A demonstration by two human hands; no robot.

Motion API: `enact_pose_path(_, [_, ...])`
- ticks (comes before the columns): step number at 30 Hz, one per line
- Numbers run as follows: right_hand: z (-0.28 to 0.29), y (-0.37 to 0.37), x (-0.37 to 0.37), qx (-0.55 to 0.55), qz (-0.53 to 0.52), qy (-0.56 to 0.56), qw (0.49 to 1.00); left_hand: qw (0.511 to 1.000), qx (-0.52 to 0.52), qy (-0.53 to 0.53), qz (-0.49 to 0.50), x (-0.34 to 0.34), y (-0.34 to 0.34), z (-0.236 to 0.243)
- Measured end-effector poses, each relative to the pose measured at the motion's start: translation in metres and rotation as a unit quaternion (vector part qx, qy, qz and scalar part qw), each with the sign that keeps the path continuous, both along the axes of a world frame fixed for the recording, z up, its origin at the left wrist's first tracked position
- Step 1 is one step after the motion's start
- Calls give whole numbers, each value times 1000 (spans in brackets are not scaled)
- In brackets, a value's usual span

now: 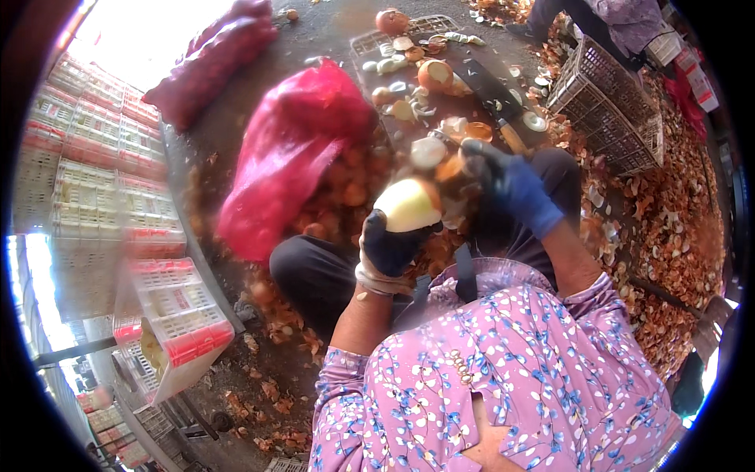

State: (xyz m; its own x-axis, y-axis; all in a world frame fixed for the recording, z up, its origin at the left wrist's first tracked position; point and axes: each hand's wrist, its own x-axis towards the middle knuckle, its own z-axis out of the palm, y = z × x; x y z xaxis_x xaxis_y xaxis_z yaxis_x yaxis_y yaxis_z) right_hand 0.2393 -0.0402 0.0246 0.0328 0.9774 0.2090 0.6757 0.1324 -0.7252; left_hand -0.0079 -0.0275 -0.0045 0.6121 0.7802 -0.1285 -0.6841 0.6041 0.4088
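My left hand (393,250), in a dark-palmed glove with a pale cuff, is wrapped round a large onion (407,206). Most of that onion shows pale and bare, with brown skin left on its right side. To the right of it is my right hand (499,177) in a blue glove, its fingers smeared by motion. Brown onion skin (450,168) lies or hangs beside those fingers; whether they grip it cannot be made out. Just beyond, a broad dark cleaver (489,88) with a wooden handle (513,138) rests on the work surface among onion scraps.
A red mesh sack (295,149) spills onions at my left knee; another full sack (212,59) lies farther off. Stacked white-and-red crates (102,165) line the left. At right stands a plastic crate (609,106) amid heaped skins (668,236). A person's leg (582,23) shows beyond.
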Motion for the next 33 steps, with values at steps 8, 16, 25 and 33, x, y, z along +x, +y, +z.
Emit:
enact_pose_path(8, [47,-50,-42,-15,116,102,988,995,38,-53,81,-1,6,-4])
enact_pose_path(16, [36,-50,-51,32,75,16,997,983,104,41,149,2,5,-4])
enact_pose_path(25, [31,-33,-43,-145,57,116,981,977,114,114,138,3,6,6])
enact_pose_path(33, [14,-31,-46,-109,10,320,941,983,141,78,82,5,5,12])
